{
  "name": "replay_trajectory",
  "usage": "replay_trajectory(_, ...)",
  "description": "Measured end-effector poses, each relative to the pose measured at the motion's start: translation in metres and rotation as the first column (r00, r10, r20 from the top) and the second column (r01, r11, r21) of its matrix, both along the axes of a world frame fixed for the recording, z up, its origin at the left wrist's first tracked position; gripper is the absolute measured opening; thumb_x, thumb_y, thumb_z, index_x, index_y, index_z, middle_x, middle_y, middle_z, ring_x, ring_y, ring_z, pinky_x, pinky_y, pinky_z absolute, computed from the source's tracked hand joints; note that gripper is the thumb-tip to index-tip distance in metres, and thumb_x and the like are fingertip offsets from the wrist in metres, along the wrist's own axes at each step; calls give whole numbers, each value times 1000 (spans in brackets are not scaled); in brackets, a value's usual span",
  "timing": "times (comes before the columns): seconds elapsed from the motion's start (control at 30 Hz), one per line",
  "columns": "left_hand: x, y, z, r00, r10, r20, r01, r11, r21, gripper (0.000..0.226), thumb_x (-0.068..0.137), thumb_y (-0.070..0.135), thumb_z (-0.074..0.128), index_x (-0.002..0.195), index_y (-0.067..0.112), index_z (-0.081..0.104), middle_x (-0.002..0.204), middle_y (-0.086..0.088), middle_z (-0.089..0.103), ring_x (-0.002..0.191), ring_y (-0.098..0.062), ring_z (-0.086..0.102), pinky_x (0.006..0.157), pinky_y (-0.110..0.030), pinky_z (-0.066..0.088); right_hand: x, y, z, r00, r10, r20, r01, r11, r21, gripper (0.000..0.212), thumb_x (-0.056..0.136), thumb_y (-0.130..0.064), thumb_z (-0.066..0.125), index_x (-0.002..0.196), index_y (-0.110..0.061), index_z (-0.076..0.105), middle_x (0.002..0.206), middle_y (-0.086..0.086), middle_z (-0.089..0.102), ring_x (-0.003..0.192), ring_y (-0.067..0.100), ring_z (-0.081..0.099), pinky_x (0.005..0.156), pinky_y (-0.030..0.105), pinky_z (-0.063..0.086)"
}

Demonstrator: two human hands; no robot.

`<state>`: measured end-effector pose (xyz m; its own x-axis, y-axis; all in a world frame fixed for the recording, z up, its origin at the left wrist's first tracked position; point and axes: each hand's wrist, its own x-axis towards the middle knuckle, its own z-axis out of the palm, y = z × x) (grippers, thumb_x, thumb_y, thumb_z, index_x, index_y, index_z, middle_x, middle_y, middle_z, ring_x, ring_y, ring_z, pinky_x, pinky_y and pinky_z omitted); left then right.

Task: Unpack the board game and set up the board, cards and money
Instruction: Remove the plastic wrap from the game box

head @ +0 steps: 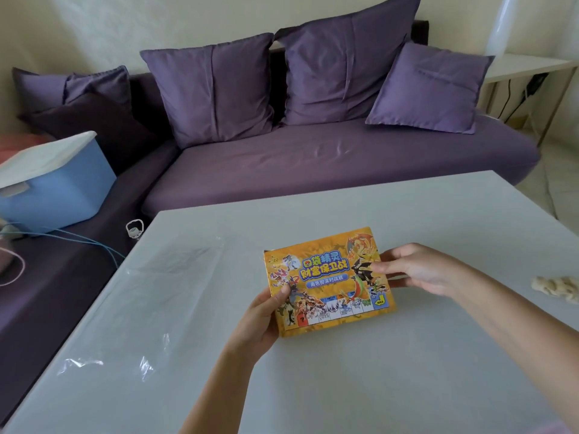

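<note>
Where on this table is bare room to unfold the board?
The widest bare patch is the near table, from the game box to the front edge. The far strip between box and sofa is bare too. The left side is crowded by clear plastic wrap; a beige crumpled thing sits at the right edge.

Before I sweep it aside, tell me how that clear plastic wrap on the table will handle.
The clear plastic wrap is probably floppy and very light: it lies thin and crinkled on the table. Its glossy glints suggest it may slide easily.
</note>
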<state>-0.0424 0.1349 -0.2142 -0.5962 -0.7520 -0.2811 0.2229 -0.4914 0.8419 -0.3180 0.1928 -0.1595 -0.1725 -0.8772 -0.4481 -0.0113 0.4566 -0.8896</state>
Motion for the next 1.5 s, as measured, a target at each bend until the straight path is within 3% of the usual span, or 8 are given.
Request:
replay_trajectory(0.2,-1,-11,-1,999,-52,-6,52,998,35,75,66,37,84,126,1,56,125,-24,60,111,-37,61,82,-46,55,-6,1,-8,998,-66,25,66,998,14,26,76,-5,75,96,-1,59,93,14,71,82,23,66,71,32,52)
replay_trajectory(0.4,-4,-6,0,1000,4,-18,-2,997,83,39,87,21,51,120,0,58,116,-21,66,95,-31,69,72,-39,58,-5,2,-15,993,-114,15,114,993,0,27,78,-5,73,103,-1,62,100,15,72,87,25,68,83,41,53)
replay_trajectory(0.57,-5,-5,1,999,52,-1,-51,993,102,44,87,25,51,123,2,57,120,-20,64,102,-32,67,80,-43,58,-12,0,-11,934,-255,252,250,967,50,37,92,-44,55,80,-10,59,84,11,66,76,26,62,78,36,48)
replay_trajectory(0.73,-2,-4,0,998,58,26,-61,992,108,46,89,27,50,126,2,55,122,-20,63,105,-33,65,79,-42,58,-8,5,-8,942,-220,253,209,975,69,23,98,-18,47,94,-4,66,86,12,69,74,25,66,67,35,55)
replay_trajectory(1.0,-6,-2,5,991,107,86,-116,988,103,42,93,29,49,122,0,56,116,-21,66,100,-32,68,80,-44,58,3,8,-7,943,-170,286,138,982,126,32,96,-28,52,108,-1,64,98,17,70,72,25,70,52,31,57)
replay_trajectory(1.23,-11,2,11,939,222,264,-244,968,53,39,97,33,48,103,-3,62,88,-17,73,70,-25,72,56,-34,59,5,13,-18,965,-138,222,96,977,191,28,98,-8,41,82,-1,63,72,15,69,57,24,68,59,35,59)
replay_trajectory(1.33,-8,3,12,929,234,288,-257,965,46,39,96,33,49,103,-3,62,90,-18,73,70,-26,72,57,-34,59,1,14,-19,955,-186,229,145,972,182,22,96,-5,41,86,-2,61,82,16,63,71,28,61,83,43,53)
replay_trajectory(1.5,1,4,13,919,270,286,-302,950,75,38,94,32,52,100,-4,62,87,-18,73,68,-27,72,59,-40,60,-24,22,-7,883,-284,374,272,958,86,28,100,-10,38,77,-6,53,67,11,68,54,20,67,52,27,51)
